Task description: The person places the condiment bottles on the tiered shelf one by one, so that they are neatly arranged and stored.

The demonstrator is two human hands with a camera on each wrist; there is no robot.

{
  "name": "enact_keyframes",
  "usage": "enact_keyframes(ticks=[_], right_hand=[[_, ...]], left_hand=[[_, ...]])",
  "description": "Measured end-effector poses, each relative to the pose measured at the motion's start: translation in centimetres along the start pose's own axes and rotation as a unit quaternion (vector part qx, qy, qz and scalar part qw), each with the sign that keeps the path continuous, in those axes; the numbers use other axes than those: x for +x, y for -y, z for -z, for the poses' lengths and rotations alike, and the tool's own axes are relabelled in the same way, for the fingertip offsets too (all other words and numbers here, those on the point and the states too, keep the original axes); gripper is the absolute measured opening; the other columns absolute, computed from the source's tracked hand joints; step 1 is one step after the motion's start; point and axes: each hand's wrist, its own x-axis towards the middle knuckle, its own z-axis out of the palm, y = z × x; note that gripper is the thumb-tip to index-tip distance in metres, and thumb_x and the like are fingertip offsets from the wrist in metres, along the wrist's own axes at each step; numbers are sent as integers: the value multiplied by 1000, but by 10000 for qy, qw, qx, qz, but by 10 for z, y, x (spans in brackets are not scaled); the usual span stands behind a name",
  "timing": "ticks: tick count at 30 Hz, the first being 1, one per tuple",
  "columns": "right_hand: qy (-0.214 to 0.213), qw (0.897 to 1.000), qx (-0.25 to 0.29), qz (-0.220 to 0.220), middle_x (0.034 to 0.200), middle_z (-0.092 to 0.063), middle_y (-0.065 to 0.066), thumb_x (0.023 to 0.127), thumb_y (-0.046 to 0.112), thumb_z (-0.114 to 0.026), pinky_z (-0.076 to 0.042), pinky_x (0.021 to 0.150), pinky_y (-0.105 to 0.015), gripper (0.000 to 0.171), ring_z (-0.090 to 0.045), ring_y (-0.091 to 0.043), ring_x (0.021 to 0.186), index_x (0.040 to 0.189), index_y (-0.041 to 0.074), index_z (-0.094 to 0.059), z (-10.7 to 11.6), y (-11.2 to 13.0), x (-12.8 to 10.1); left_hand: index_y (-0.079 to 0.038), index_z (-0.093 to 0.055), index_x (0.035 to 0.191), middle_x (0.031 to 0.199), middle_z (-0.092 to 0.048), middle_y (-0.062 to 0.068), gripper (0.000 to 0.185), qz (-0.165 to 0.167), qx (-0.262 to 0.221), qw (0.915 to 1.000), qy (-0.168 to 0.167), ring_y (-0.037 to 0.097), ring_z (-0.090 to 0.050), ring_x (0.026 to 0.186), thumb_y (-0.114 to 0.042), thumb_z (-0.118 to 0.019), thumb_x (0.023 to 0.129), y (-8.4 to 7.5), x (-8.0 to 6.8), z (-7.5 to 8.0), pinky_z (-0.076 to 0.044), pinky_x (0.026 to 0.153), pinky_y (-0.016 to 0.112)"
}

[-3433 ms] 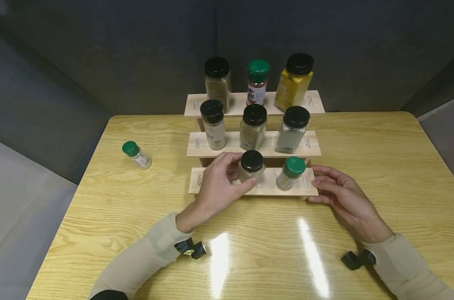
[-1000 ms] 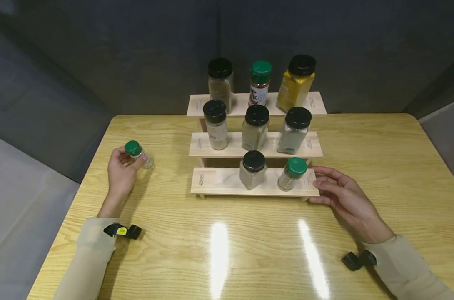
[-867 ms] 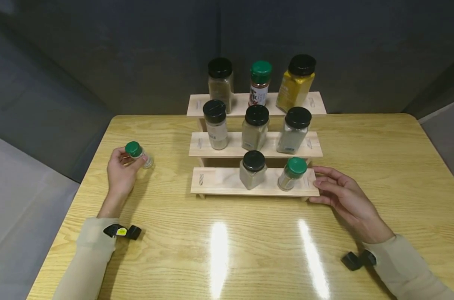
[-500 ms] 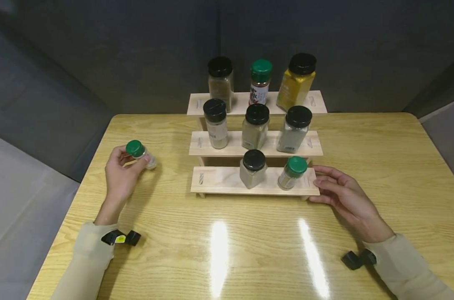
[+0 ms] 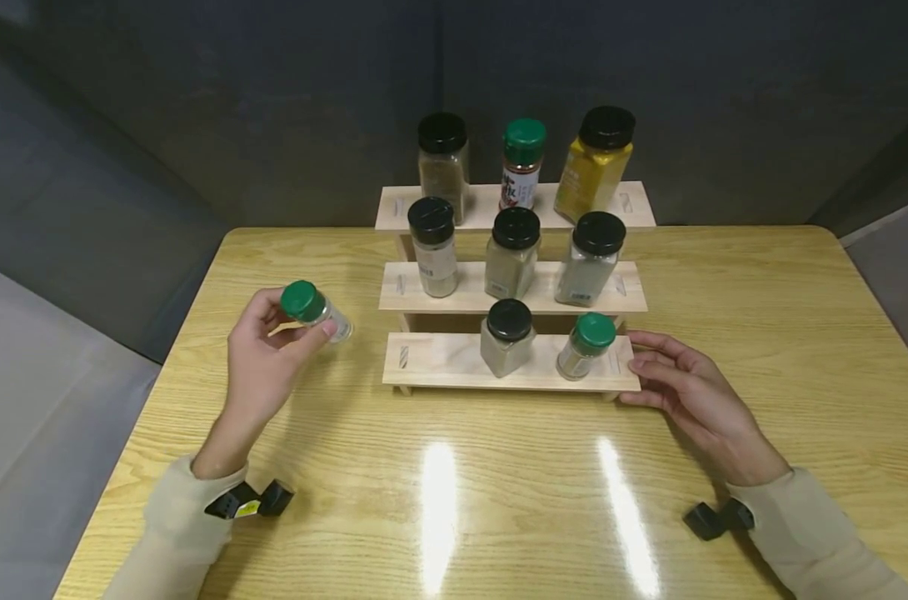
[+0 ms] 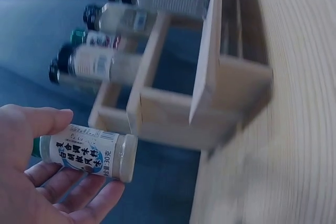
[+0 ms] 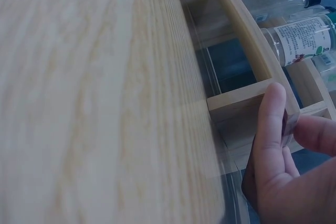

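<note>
My left hand (image 5: 262, 354) holds a small spice jar (image 6: 86, 150) with a green cap and white label between thumb and fingers. In the head view this jar is tilted, just above the table and left of the wooden three-step spice rack (image 5: 442, 358). The right hand (image 5: 690, 392) grips the right end of the rack's lowest step; in the right wrist view its thumb and fingers lie on either side of the board's end. On that step stand a square black-capped jar (image 5: 506, 346) and a green-capped jar (image 5: 583, 350), with bare board to their left.
The middle step bears a black-capped shaker (image 5: 435, 258) and two square jars. On the top step are a brown-filled jar (image 5: 444, 171), a green-capped bottle (image 5: 520, 175) and a yellow jar (image 5: 592, 171). A dark curtain (image 5: 311, 108) hangs behind the table (image 5: 529, 517).
My left hand left the black-capped jar on the lowest step, took hold of the green-capped jar at the left, and has lifted it and moved it right. The right hand stayed in place.
</note>
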Motion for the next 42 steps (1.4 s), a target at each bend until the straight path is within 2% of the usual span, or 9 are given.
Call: enact_keyframes(ticks=[5,10,16,22,31,42], right_hand=[[-44,10000,-52,-28,112,-66,-9,110,-10,-54,-68,83,-38,36,-71,-20,102,134,12,-68,0,0,0],[-39,10000,-28,-22,112,-65,-9,110,-10,-54,-68,83,-39,36,-71,-19,102,134,12,-68,0,0,0],[123,9998,169,72,110,-66,-9,110,-13,-51,-68,84,-39,38,-69,-18,101,134,10,-70,1,-1,-1],[148,9996,223,79,109,-66,-9,110,-13,-51,-68,84,-39,38,-69,-17,101,134,10,-70,2,-2,-1],[136,9996,222,55,109,-65,-9,111,-12,-51,-68,85,-40,38,-69,-17,100,134,10,-70,1,-2,-1],[14,10000,45,-10,111,-66,-10,111,-10,-53,-68,83,-39,36,-70,-19,101,133,12,-69,1,-1,-1]], left_hand=[[14,-63,122,112,-70,-1,41,-154,-144,9994,280,18,-69,101,19,-82,85,-13,-7,-14,-62,87,22],[14,-63,122,115,-68,4,42,-292,-247,9971,656,19,-68,103,18,-83,84,-19,-12,-28,-63,89,24],[9,-66,125,118,-72,12,45,-168,-265,9943,1023,21,-68,107,14,-86,85,-22,-15,-46,-64,90,28],[5,-67,125,118,-73,13,43,-35,-376,9903,1336,24,-68,107,10,-87,87,-21,-17,-63,-65,90,33],[5,-66,124,117,-71,15,42,113,-442,9871,1534,25,-68,105,9,-87,88,-16,-17,-81,-66,88,33],[8,-65,122,117,-69,18,41,187,-686,9845,1605,26,-68,104,14,-85,87,-9,-17,-93,-66,90,35]])
